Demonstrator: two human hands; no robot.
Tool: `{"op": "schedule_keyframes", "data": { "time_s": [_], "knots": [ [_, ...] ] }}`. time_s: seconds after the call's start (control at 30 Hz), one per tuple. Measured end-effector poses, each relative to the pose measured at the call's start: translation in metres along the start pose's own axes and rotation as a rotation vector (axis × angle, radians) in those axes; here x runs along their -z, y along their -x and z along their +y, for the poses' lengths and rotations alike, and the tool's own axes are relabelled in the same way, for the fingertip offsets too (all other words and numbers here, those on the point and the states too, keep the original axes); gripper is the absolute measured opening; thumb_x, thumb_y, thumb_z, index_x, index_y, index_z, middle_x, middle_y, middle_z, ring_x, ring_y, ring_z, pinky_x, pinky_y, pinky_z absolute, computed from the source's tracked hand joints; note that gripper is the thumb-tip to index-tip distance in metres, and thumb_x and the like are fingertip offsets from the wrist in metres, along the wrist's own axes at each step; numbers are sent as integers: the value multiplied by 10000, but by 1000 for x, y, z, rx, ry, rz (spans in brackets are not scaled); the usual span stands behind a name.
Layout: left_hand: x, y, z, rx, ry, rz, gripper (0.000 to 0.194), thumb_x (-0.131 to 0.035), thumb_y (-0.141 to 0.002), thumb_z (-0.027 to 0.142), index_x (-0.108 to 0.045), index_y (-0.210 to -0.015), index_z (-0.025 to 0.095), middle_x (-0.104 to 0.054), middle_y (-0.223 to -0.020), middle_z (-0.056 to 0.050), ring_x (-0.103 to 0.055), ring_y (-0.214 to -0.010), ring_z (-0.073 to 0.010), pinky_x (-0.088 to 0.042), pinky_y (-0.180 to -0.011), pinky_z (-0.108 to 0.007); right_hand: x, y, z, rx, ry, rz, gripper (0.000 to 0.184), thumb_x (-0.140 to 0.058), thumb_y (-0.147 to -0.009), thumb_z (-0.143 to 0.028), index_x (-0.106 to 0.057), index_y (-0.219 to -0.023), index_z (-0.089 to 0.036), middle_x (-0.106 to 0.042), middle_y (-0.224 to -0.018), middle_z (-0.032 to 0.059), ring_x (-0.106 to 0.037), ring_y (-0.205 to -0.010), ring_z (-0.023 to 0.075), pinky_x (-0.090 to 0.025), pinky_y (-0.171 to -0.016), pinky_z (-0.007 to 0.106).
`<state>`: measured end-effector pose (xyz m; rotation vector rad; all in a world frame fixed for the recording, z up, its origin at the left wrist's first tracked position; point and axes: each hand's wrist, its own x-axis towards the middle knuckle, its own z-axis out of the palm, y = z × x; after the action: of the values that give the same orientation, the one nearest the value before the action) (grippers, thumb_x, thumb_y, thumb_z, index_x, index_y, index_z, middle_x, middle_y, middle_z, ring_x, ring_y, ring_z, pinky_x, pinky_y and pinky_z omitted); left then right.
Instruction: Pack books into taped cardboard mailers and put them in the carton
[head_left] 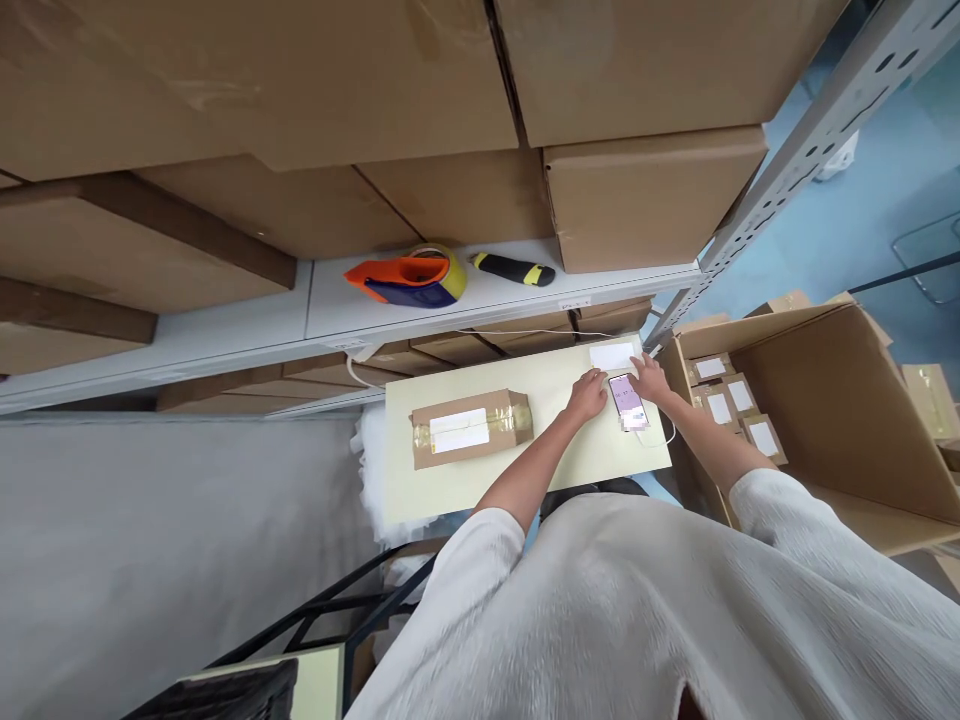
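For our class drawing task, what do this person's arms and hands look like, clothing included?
The left hand and right hand are bare, as are the forearms. Loose, pale grey-white sleeves of textured cloth end near the elbows.

Free tabletop (551,385) separates parcel (472,430) from left hand (587,396); shelf (480,297) bars the back.

Toward ten or eleven o'clock from the middle, an orange-and-blue tape dispenser (420,290) lies on the white shelf (330,290); toward one o'clock, a black-and-yellow utility knife (514,268). Toward three o'clock, an open cardboard carton (847,400) contains small labelled boxes (741,396).
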<state>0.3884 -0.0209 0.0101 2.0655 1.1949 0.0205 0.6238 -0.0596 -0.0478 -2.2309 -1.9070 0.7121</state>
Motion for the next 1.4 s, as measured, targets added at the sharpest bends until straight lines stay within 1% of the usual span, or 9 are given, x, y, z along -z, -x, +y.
{"op": "schedule_keyframes", "data": {
  "time_s": [0.17,0.37,0.53,0.7,1.0,1.1,1.23,1.33,1.4],
  "knots": [
    [-11,-31,12,-1,38,-16,501,-609,-992,143,-685,-1476,246,-652,-1588,-116,-592,-1497,-311,-517,-1237,-467,-3,-11,-2,-91,-19,-84,587,-535,-1072,-389,-583,-1612,-164,-551,-1689,229,-541,-1529,436,-506,-1209,595],
    [-19,-49,24,-1,115,-1,516,-592,-987,111,-678,-1485,213,-636,-1613,-131,-574,-1528,-298,-495,-1268,-457,6,-10,0,-14,-178,56,549,-513,-1049,-309,-678,-1546,-143,-692,-1547,211,-645,-1441,380,-516,-1233,562],
    [-19,-60,33,47,278,106,467,-555,-1015,103,-681,-1456,191,-703,-1516,-148,-658,-1423,-284,-529,-1229,-453,20,-16,-5,-75,-389,139,418,-527,-1016,-311,-819,-1294,-200,-826,-1286,146,-788,-1158,313,-605,-1113,477],
    [-13,-66,43,118,448,179,404,-579,-1019,88,-693,-1380,230,-780,-1364,-99,-776,-1139,-228,-612,-1046,-380,27,-28,-14,-74,-738,203,298,-644,-919,-378,-779,-1126,-213,-842,-1072,123,-806,-992,290,-667,-982,485],
    [-2,-66,44,189,521,275,405,-717,-973,103,-707,-1357,231,-830,-1169,-76,-795,-1028,-209,-623,-980,-344,37,-34,-27,-81,-972,145,238,-774,-783,-378,-691,-955,-236,-812,-983,95,-804,-987,288,-678,-969,490],
    [0,-66,44,219,535,282,388,-724,-975,129,-712,-1351,225,-825,-1124,-65,-784,-994,-199,-622,-970,-342,36,-34,-29,-74,-995,125,254,-797,-766,-406,-695,-928,-239,-809,-951,83,-804,-956,286,-683,-929,480],
    [0,-66,42,230,531,281,446,-683,-942,63,-711,-1353,234,-817,-1097,-47,-772,-984,-191,-610,-968,-329,35,-34,-30,-47,-940,125,211,-753,-806,-403,-716,-924,-233,-810,-939,80,-792,-935,277,-677,-888,448],
    [1,-64,37,225,498,297,426,-636,-926,21,-708,-1282,244,-800,-1095,-37,-756,-970,-184,-601,-943,-318,36,-32,-27,7,-716,147,164,-633,-901,-325,-755,-951,-228,-811,-992,91,-772,-960,270,-653,-936,439],
    [5,-61,32,220,453,325,369,-610,-918,7,-699,-1183,248,-778,-1104,-29,-733,-920,-171,-589,-918,-317,39,-30,-24,67,-528,147,262,-541,-948,-248,-796,-995,-214,-809,-1076,116,-758,-1017,282,-629,-994,447]
  ]
}}
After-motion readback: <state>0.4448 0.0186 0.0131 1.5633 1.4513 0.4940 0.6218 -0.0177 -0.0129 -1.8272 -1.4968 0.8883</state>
